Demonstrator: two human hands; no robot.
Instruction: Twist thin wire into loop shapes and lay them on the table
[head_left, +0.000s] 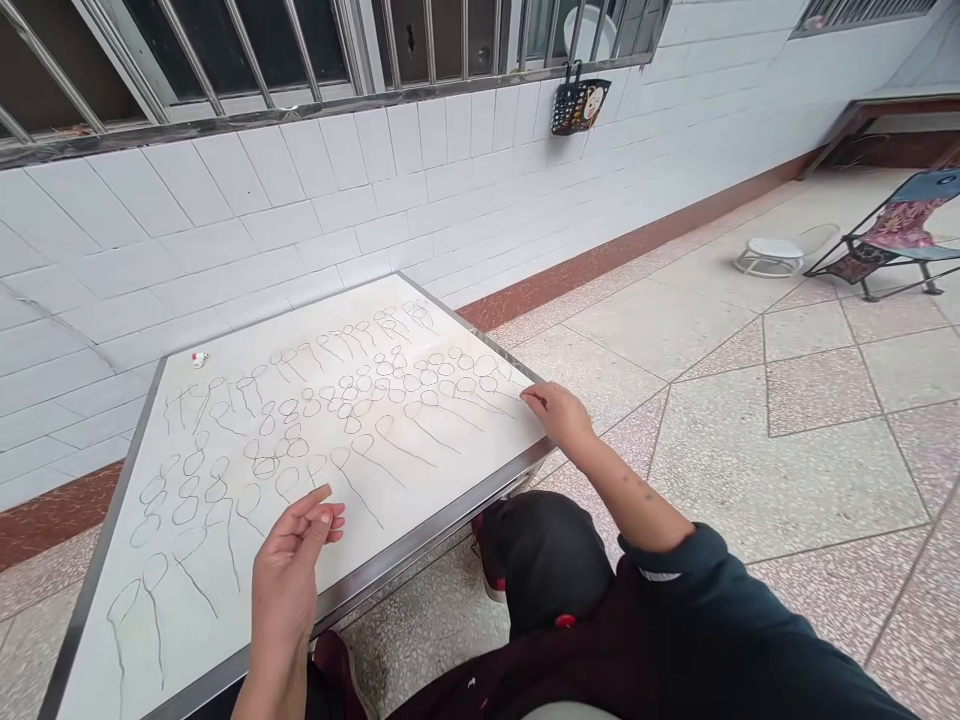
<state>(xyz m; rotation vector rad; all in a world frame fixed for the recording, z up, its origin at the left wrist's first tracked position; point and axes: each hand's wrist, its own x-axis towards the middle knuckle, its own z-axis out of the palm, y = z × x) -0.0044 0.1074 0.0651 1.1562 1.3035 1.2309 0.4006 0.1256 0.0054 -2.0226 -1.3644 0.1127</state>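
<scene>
Holding thumb and fingertips close together on the right hand (564, 420), at the near right corner of the table (195, 640); cannot tell whether pinching a strand end, too fine to make out. Curling the fingers of the left hand (286, 565) loosely, with the thumb near them, over the table's near side; cannot tell whether gripping anything. Note, spread flat across the tabletop, thin dark looped strands (379, 380), some closed into rings, some trailing long tails, thickest through the middle. Best, as a judgement, to handle such fine pieces with a light pinch by the tail, lift rather than drag, and keep both wrists high to avoid sweeping neighbouring loops askew. Farther out, see a small red-and-white item (199, 359) by the far left corner, a black basket (577, 107) hanging below the window bars (429, 40), and, well apart on the right, a low white stool (771, 250) beside a folding chair (904, 225).
</scene>
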